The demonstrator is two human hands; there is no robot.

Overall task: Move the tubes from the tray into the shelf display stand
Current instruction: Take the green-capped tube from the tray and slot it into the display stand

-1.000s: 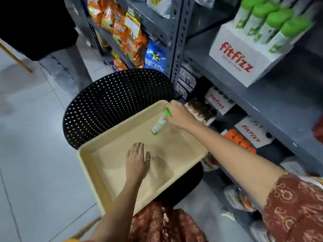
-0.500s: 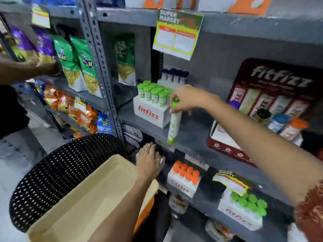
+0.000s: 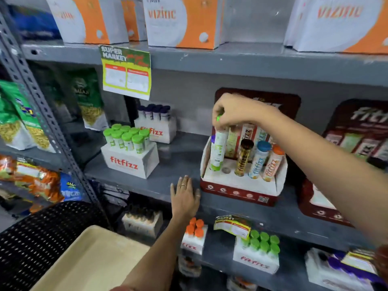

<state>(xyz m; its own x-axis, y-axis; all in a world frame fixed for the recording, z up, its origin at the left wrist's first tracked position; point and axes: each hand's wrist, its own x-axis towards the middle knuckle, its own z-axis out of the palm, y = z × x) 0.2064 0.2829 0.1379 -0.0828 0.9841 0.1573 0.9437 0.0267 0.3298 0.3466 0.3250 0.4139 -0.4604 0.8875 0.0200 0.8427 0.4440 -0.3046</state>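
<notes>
My right hand (image 3: 233, 111) grips a white tube with a green cap (image 3: 218, 151) by its top and holds it upright at the left end of the red and white display stand (image 3: 237, 185) on the grey shelf. The tube's foot sits at the stand's leftmost hole. A brown tube (image 3: 243, 157), a blue-capped tube (image 3: 258, 159) and an orange-capped tube (image 3: 273, 162) stand in the same row. An unfilled hole (image 3: 226, 170) lies beside the green tube. My left hand (image 3: 185, 197) rests flat on the shelf's front edge. The beige tray (image 3: 92, 261) lies at the bottom left with nothing visible in it.
A white fitfizz box of green-capped tubes (image 3: 130, 152) stands left on the same shelf, a box of dark-capped tubes (image 3: 156, 124) behind it. A second red stand (image 3: 327, 185) is at the right. Below are more fitfizz boxes (image 3: 257, 255). A black perforated chair (image 3: 42, 234) holds the tray.
My right hand lifted the green-capped tube from the tray and carried it right to the red stand's leftmost hole. My left hand moved from the tray to the shelf edge.
</notes>
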